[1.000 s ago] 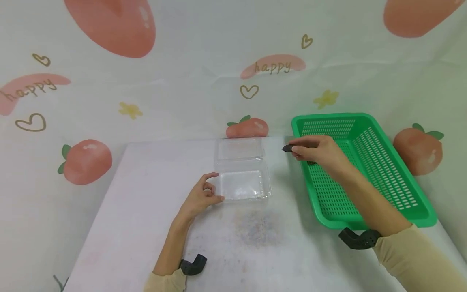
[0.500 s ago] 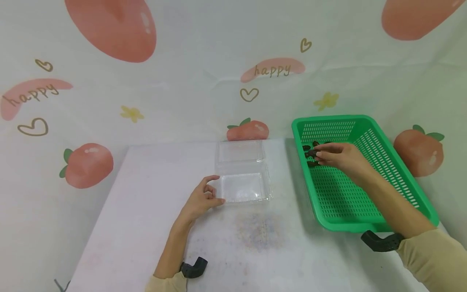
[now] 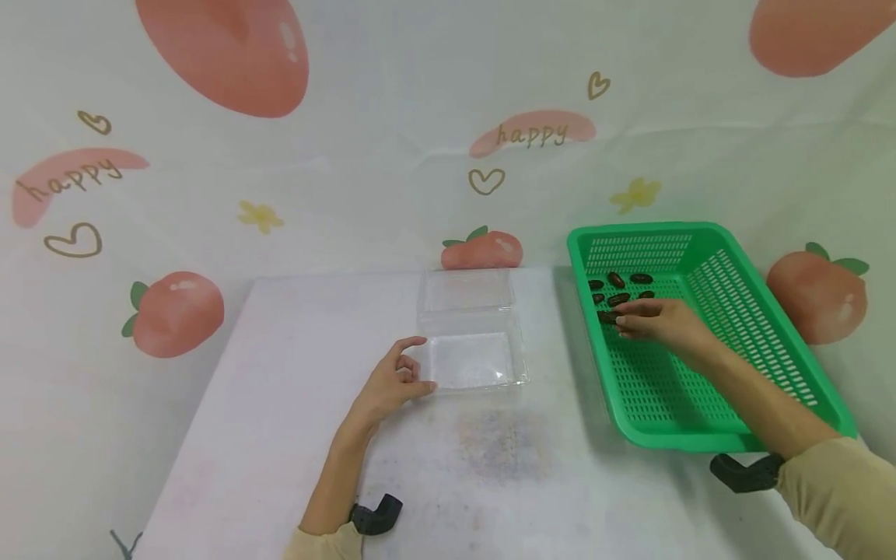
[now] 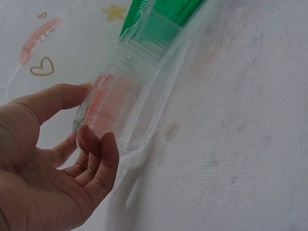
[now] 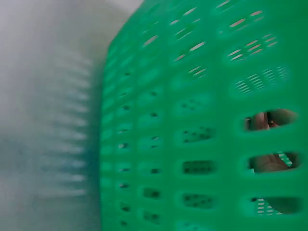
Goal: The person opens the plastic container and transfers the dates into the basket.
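Observation:
In the head view my left hand [image 3: 392,381] holds the left edge of a clear plastic container [image 3: 467,359], forefinger at its back corner and thumb at its front. The container lies unfolded on the table, its lid [image 3: 467,290] laid back toward the wall. The left wrist view shows the same container [image 4: 130,96] beside the curled fingers [image 4: 108,159]. Inside the green basket [image 3: 689,443], my right hand [image 3: 665,323] pinches a dark brown date [image 3: 607,317] between thumb and fingers. Several other dates [image 3: 619,299] lie near the basket's left back corner.
The white table [image 3: 301,334] meets a printed wall cloth [image 3: 364,117] at the back. The basket's slotted side [image 5: 192,120] fills most of the right wrist view and hides much of the right hand. Faint stains mark the table in front of the container.
My right hand, holding a dark date beyond the basket's left rim, has moved right into the basket, then slightly nearer me. More dates show there now. The left hand stays at the container.

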The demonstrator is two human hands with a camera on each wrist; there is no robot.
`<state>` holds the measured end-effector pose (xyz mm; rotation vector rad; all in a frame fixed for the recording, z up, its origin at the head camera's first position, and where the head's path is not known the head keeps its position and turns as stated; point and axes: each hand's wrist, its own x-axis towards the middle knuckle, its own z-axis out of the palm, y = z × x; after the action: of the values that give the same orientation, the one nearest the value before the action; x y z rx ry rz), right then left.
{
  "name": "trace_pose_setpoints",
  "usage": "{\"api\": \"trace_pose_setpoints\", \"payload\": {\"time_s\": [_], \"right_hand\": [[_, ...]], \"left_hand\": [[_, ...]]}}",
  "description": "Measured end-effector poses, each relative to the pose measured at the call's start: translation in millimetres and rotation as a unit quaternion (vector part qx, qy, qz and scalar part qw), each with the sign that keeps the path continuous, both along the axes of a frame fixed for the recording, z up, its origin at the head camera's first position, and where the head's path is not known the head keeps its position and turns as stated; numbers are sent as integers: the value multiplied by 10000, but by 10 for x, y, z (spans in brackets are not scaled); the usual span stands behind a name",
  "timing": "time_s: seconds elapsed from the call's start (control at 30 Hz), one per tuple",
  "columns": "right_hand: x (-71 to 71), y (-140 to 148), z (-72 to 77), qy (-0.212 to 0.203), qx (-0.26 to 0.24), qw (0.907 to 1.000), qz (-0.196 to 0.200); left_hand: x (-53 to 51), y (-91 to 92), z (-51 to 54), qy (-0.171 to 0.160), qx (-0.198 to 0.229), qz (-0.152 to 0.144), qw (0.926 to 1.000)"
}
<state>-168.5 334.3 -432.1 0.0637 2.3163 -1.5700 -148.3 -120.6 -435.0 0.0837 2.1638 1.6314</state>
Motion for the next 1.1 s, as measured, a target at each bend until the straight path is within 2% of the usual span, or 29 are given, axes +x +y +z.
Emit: {"api": "trace_pose_setpoints", "payload": {"time_s": [0.17, 0.37, 0.5, 0.77, 0.9, 1.1], "right_hand": [[14, 13, -112, -141, -55, 9999, 14], [9, 14, -179, -122, -274, 9995, 36], [-3, 10, -210, -258, -371, 9990, -28], [-7, 2, -220, -541, -523, 9971, -85], [-9, -5, -215, -582, -427, 9974, 32], [-15, -24, -203, -499, -238, 9983, 206]], "left_hand": [[-15, 10, 1, 3, 133, -108, 9999], [-26, 8, -1, -26, 175, -126, 9998], [-30, 3, -15, 11, 182, -156, 9997], [-111, -56, -305, 55, 190, -84, 9998], [-106, -74, -342, 112, 178, -42, 9998], [-86, -95, -337, 176, 175, -22, 9997]]}}
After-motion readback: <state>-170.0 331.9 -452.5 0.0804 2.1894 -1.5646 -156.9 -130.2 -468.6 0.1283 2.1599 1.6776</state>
